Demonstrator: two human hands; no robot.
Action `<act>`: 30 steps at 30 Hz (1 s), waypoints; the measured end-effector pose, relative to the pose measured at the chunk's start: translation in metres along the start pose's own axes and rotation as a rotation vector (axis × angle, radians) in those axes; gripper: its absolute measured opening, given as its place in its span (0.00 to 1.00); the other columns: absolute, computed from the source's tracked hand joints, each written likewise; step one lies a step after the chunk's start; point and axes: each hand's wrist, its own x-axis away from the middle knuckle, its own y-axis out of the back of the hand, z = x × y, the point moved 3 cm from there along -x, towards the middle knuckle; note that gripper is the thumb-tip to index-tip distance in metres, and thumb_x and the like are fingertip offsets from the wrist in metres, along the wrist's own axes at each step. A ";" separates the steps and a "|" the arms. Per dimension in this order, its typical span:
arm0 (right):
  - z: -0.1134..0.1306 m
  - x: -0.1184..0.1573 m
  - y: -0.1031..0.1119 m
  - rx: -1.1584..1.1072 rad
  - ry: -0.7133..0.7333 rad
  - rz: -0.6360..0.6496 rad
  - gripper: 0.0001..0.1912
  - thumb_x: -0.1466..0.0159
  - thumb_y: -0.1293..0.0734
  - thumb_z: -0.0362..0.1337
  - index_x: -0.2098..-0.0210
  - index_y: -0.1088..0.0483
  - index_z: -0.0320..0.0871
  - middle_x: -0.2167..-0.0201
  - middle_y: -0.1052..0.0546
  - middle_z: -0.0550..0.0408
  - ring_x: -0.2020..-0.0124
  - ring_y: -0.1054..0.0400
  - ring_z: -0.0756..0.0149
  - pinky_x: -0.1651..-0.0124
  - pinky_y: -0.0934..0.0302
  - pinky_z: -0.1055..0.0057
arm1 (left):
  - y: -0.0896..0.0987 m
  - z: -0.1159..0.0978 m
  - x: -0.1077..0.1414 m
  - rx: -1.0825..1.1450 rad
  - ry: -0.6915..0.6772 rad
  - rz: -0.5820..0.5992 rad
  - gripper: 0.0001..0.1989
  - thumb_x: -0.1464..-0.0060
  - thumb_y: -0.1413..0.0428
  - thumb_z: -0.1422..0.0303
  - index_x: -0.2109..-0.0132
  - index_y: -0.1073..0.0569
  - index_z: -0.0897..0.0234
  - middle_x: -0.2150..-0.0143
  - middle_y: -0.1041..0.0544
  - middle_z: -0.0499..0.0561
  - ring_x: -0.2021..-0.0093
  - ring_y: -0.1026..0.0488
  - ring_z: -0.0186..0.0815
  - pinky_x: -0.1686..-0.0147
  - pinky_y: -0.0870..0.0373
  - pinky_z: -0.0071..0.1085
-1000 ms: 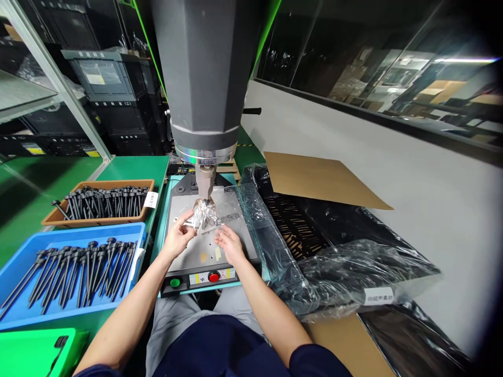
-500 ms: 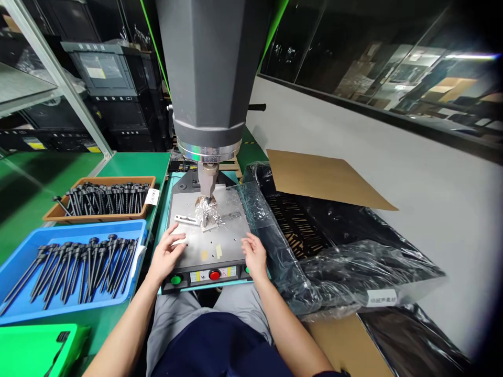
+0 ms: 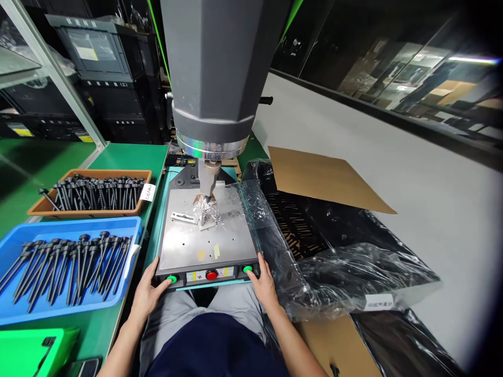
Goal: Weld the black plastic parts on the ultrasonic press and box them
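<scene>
My left hand (image 3: 150,293) is at the left front corner of the machine base, thumb on the left green button (image 3: 172,279), fingers along the side. At the right corner, my right hand (image 3: 264,280) has its thumb at the right green button (image 3: 247,269) and its fingers on the edge. Neither hand holds anything, and the fingers are apart. Between the buttons is a red button (image 3: 211,275). The grey press head (image 3: 212,68) stands over the metal plate (image 3: 184,235), its tool (image 3: 207,178) down at a small fixture wrapped in clear film (image 3: 205,212).
On the left are an orange tray (image 3: 94,213) and a blue tray (image 3: 74,310) of black bolt-like parts, and a green bin (image 3: 23,351). A plastic-lined box (image 3: 334,262) with dark parts and a cardboard sheet (image 3: 326,178) lie to the right.
Both hands have moved from above the plate down and outward to the base's front corners, thumbs now at the green buttons. The view has shifted slightly.
</scene>
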 end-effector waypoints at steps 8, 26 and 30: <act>-0.003 -0.001 0.003 -0.007 -0.020 0.045 0.38 0.37 0.36 0.48 0.31 0.50 0.48 0.35 0.39 0.44 0.34 0.44 0.50 0.37 0.43 0.50 | 0.002 -0.003 -0.002 -0.019 0.018 -0.025 0.38 0.52 0.38 0.53 0.35 0.37 0.56 0.37 0.33 0.56 0.37 0.36 0.52 0.38 0.39 0.49; 0.014 -0.006 0.012 -0.067 -0.010 -0.056 0.32 0.38 0.36 0.50 0.37 0.38 0.45 0.40 0.32 0.42 0.39 0.37 0.50 0.40 0.39 0.51 | -0.011 -0.138 -0.088 0.655 -0.122 0.128 0.24 0.52 0.35 0.59 0.49 0.29 0.62 0.35 0.37 0.63 0.39 0.34 0.49 0.42 0.36 0.47; 0.051 -0.016 0.017 -0.105 0.053 -0.232 0.21 0.35 0.39 0.47 0.49 0.26 0.41 0.49 0.25 0.41 0.47 0.31 0.52 0.41 0.38 0.52 | -0.011 -0.153 -0.102 0.673 -0.165 0.233 0.24 0.50 0.36 0.60 0.47 0.30 0.62 0.38 0.33 0.62 0.43 0.30 0.47 0.43 0.35 0.47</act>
